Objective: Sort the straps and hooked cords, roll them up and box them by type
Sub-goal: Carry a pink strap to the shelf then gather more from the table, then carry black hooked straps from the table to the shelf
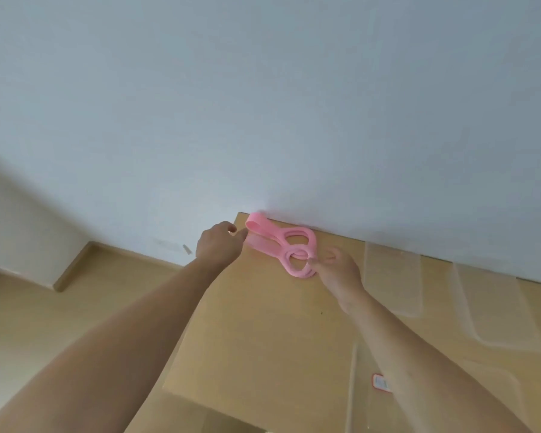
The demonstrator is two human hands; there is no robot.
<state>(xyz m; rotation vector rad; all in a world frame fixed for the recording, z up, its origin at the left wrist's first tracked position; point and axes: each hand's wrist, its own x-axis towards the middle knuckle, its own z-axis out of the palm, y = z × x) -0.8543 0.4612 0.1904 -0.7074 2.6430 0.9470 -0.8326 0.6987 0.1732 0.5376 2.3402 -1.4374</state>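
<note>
floor: light wood, running along the left below a pale wall
left hand: reaching to the far left corner of the desk, fingers curled with the tips pinching the flat end of the pink strap
pink strap: lying at the back edge of the desk right by the wall (folded over itself, looped ends toward the right)
right hand: thumb and fingertip pinching one looped end, other fingers loose
desk: tan top
clear lids: flat on the desk to the right, well apart from the strap
</note>
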